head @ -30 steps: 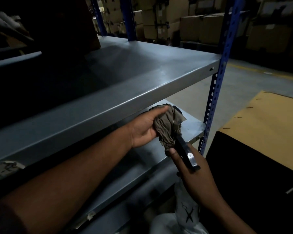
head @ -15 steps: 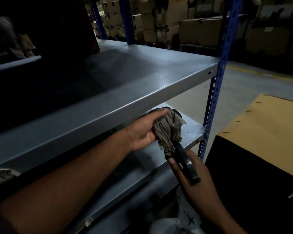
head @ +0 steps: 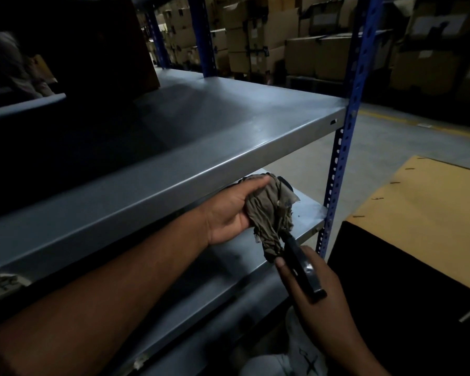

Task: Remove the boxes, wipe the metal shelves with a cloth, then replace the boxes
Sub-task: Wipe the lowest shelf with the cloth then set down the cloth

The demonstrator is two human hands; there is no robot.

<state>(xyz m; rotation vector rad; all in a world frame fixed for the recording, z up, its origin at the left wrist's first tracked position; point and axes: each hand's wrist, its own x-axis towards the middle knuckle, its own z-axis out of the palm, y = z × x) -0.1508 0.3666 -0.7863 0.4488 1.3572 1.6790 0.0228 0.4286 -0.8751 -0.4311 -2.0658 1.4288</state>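
My left hand grips a crumpled grey-brown cloth just over the lower grey metal shelf, under the front lip of the upper metal shelf. My right hand holds a flat black object whose upper end goes into the cloth bundle. What the black object is I cannot tell. A cardboard box with a tan top stands on the floor to the right of the rack. A dark box sits on the upper shelf at the back left.
A blue perforated upright bounds the rack at the right. Stacked cardboard boxes fill the racks beyond the aisle. The grey concrete floor carries a yellow line. A white shoe shows at the bottom.
Both hands have stayed together with the cloth and the black object and hardly shifted. The view has dipped slightly, so the shelves sit a little lower in the frame.
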